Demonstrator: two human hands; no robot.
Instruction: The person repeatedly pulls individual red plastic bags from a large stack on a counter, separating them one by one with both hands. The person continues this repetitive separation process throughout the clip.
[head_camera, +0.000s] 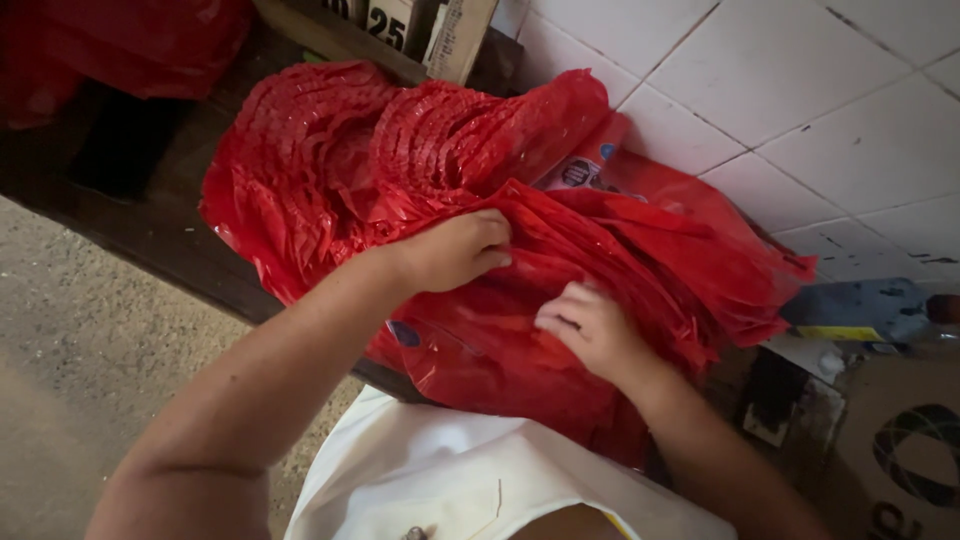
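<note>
A thick stack of red plastic bags (380, 160) lies on a dark wooden bench (150, 225), with its bundled handles fanned out toward the upper left. My left hand (455, 250) pinches a fold of the top red bags near the middle of the stack. Lower and to the right, my right hand (590, 325) presses its curled fingers into the bags and seems to grip a layer. A printed label (580, 170) shows on one bag near the wall.
White wall tiles (800, 100) fill the upper right. More red bags (120, 40) sit at the top left. A cardboard box (900, 450) and a blue-grey object (860, 305) lie at the right. Grey concrete floor (80, 360) spreads on the left.
</note>
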